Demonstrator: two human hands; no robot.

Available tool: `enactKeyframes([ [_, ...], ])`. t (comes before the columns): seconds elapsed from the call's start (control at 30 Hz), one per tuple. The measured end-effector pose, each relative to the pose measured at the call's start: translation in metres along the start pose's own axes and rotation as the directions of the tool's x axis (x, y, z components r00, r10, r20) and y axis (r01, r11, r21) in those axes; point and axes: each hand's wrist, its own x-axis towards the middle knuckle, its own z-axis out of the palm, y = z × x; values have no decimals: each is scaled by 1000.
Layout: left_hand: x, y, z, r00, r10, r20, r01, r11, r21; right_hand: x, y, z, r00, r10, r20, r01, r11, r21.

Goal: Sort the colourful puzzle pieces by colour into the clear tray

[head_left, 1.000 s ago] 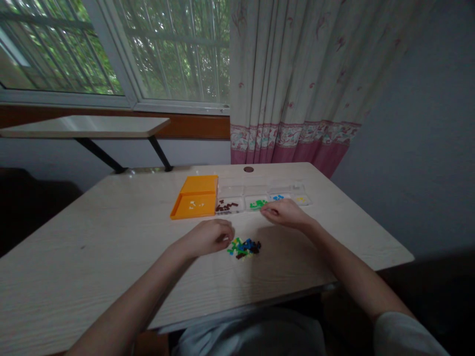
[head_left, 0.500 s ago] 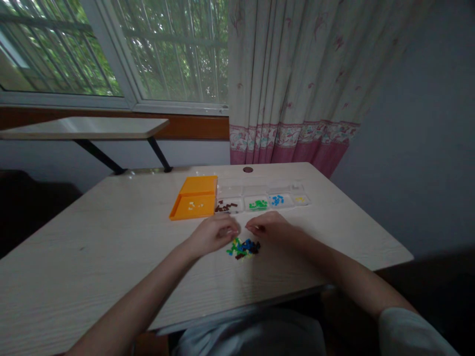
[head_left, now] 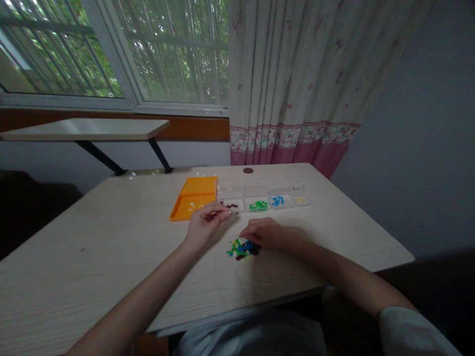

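Note:
My left hand (head_left: 206,221) is raised in front of the orange box, its fingers pinching a small whitish piece (head_left: 230,212). Over the mixed pile of small plastic pieces (head_left: 241,250) my right hand (head_left: 266,232) reaches down, fingertips closed at its upper edge; what they grip, if anything, is too small to make out. Green, blue, yellow, dark brown and pale pieces make up the pile. Behind the hands the open orange box (head_left: 198,185) holds a few white pieces. Beside it, clear trays hold brown pieces (head_left: 232,205), green pieces (head_left: 259,205), blue pieces (head_left: 277,200) and yellow pieces (head_left: 300,200).
The pale wooden table (head_left: 122,252) carries everything. A raised shelf (head_left: 89,128) on black legs stands at the back left. A round brown cap (head_left: 248,170) is set near the back edge. A curtain (head_left: 289,99) hangs behind the table.
My left hand has moved up and away from the pile toward the orange box, with a whitish piece now showing in its fingers. My right hand has come down onto the pile.

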Motion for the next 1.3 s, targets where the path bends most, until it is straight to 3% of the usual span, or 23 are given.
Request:
enactKeyframes([
  [0.4, -1, 5, 6, 999, -53, -3, 53, 998, -46, 5, 10, 6, 993, -94, 71, 86, 991, 103],
  [0.63, -2, 2, 8, 999, -46, -22, 44, 997, -66, 4, 10, 5, 997, -74, 6, 72, 984, 162],
  [0.77, 0, 1, 5, 999, -46, -10, 46, 999, -18, 4, 12, 5, 999, -53, 2, 52, 986, 158],
  [0.87, 9, -3, -13, 1000, 2, -15, 0, 992, 129, 4, 14, 4, 999, -41, 5, 40, 987, 156],
  [0.93, 17, -9, -33, 999, 41, 8, -41, 923, 382, 3, 14, 4, 999, -34, -1, 34, 988, 153],
  [1.0, 23, -17, -54, 1000, 25, 11, -26, 758, 652, 3, 14, 3, 1000, -20, -7, 20, 990, 140],
  [1.07, 27, -27, -71, 996, -87, -31, 76, 579, 811, 3, 15, 3, 1000, -2, -8, 2, 993, 121],
  [1.17, 27, -38, -83, 968, -248, -48, 159, 452, 878, 3, 17, 4, 1000, 1, -20, 2, 994, 111],
  [1.3, 25, -42, -82, 950, -307, -55, 190, 429, 883, 2, 20, 6, 999, -21, -49, 26, 992, 120],
])
